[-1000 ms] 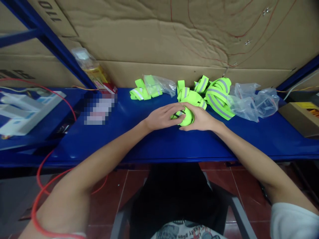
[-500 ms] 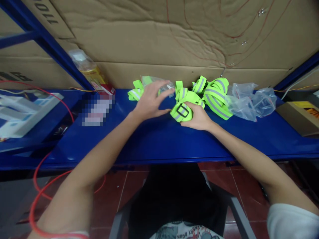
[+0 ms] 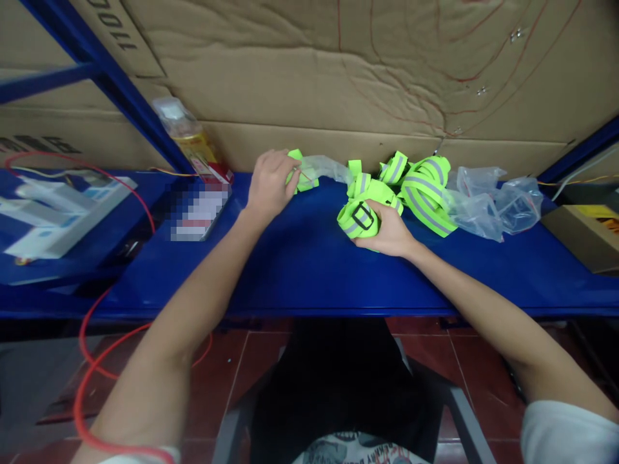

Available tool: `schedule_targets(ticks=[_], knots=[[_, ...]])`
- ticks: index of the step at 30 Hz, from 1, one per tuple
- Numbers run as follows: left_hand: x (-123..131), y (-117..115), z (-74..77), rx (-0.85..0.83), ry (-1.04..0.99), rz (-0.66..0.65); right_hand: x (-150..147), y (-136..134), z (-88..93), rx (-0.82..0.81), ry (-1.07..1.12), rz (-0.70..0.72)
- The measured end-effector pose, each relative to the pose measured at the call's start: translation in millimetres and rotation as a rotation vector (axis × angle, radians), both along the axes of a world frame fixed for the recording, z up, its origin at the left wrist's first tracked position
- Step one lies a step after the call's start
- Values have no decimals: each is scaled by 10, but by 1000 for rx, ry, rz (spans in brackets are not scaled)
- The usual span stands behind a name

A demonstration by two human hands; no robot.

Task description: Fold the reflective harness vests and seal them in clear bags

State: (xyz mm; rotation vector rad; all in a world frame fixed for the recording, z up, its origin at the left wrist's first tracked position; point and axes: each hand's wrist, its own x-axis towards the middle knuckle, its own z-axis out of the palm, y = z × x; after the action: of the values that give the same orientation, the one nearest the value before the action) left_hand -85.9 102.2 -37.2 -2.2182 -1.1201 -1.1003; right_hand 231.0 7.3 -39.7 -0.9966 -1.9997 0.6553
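My right hand (image 3: 389, 231) is wrapped around a rolled neon-yellow reflective strap (image 3: 349, 221) with a grey stripe and a black buckle facing me. It is held just above the blue shelf. My left hand (image 3: 271, 183) is farther left, its fingers pinched at the end of a clear plastic bag (image 3: 326, 167) with a thin red line. Next to these fingers is another neon strap piece (image 3: 308, 183), partly hidden by the hand and the bag. Behind my right hand lies a heap of loose reflective straps (image 3: 425, 187).
Clear plastic bags (image 3: 498, 200) lie right of the heap, before an open cardboard box (image 3: 575, 235). A bottle (image 3: 191, 142) and a blurred-out flat item (image 3: 200, 212) are at left, with a white power strip (image 3: 72, 219). A red hose (image 3: 80, 399) loops near my left arm. Cardboard (image 3: 271, 90) backs the blue shelf (image 3: 314, 277).
My left hand has gone from open fingers above the bag to a pinch farther left. The right hand still grips the rolled strap. The view has shifted slightly.
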Motion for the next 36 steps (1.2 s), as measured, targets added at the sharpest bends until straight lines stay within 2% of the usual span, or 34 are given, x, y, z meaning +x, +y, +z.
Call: schedule_targets(ticks=[4, 8, 11, 17, 21, 24, 27, 30, 36], knots=[[335, -321, 88, 75, -26, -37, 24, -11, -47, 81, -87, 86], [585, -550, 30, 118, 133, -183, 24, -66, -45, 228, -179, 153], [689, -629, -28, 170, 154, -304, 19, -103, -19, 266, -240, 144], [736, -662, -63, 47, 83, -400, 33, -110, 52, 262, -368, -84], [762, -684, -55, 34, 64, -351, 35, -98, 77, 260, -415, -236], [808, -703, -82, -14, -46, -308, 22, -87, 76, 239, -434, -313], [865, -715, -136, -75, -212, -339, 11, -74, 65, 224, -464, -353], [928, -735, -176, -56, -312, -404, 7, -67, 53, 230, -488, -377], [1014, -811, -154, 14, -327, -456, -17, -99, 72, 264, -561, -382]])
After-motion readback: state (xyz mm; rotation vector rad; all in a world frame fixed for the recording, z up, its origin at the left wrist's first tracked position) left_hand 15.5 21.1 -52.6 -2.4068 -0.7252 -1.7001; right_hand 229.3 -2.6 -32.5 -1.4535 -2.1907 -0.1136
